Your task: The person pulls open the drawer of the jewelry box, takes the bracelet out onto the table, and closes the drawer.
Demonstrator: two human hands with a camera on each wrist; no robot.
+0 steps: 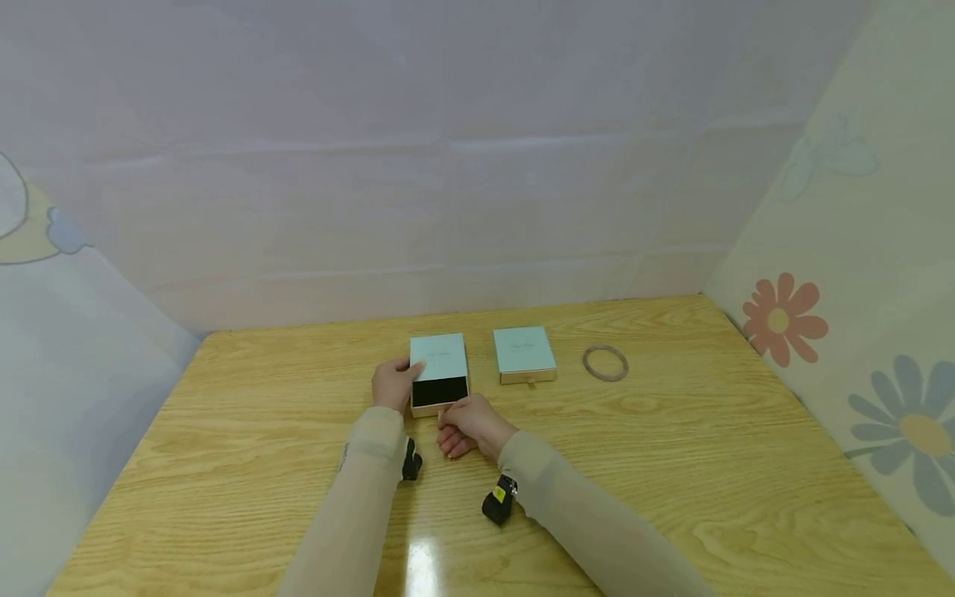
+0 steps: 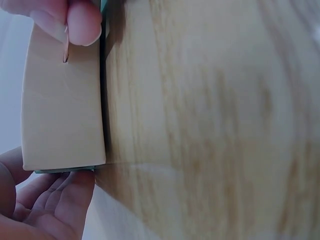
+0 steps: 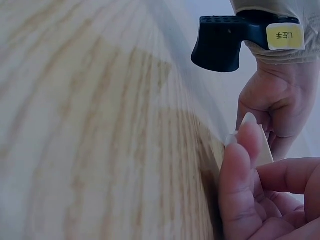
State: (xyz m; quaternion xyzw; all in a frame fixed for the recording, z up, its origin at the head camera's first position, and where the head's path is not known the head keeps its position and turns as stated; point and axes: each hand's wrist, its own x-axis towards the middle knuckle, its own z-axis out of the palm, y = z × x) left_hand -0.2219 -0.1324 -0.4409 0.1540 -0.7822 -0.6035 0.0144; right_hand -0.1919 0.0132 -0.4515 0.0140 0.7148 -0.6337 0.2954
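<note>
A pale blue drawer-style gift box (image 1: pixel 438 350) lies on the table with its drawer (image 1: pixel 428 410) slid partly out toward me, baring a black interior (image 1: pixel 440 391). My left hand (image 1: pixel 391 385) grips the box sleeve from the left, thumb on top. In front of the drawer, my right hand (image 1: pixel 477 424) pinches the small ribbon pull tab (image 2: pixel 66 52) between thumb and finger. The left wrist view shows the tab coming out of the drawer's cream front (image 2: pixel 62 110). Most of the box is hidden behind the fingers in the right wrist view.
To the right stands a second pale blue box (image 1: pixel 525 350), closed, with a small tab at its front. Farther right lies a pinkish bangle-like ring (image 1: pixel 585 362). The wooden table (image 1: pixel 709 464) meets a pale backdrop (image 1: pixel 448 207) behind and at both sides.
</note>
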